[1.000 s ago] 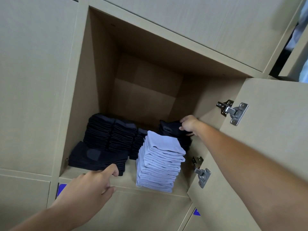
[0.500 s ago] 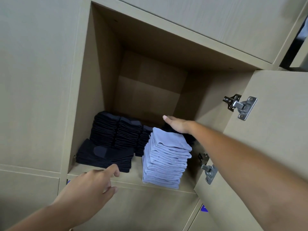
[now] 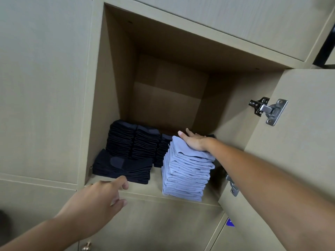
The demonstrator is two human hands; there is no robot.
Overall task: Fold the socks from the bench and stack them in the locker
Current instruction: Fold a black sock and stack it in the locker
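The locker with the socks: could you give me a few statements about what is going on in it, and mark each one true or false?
1. The right hand lies flat on the light blue stack. True.
2. The left hand holds a sock. False: it holds nothing.
3. The locker door is closed. False: it stands open on the right.
4. The dark socks sit left of the light blue stack. True.

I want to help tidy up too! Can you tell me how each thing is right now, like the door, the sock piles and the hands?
Locker door: swung open.
Light blue sock stack: folded, tall, at the shelf front.
Black sock stacks: folded, at the back.
Low black pile: folded, front left.
Right hand: flat on the blue stack.
Left hand: holds nothing, at the shelf edge.
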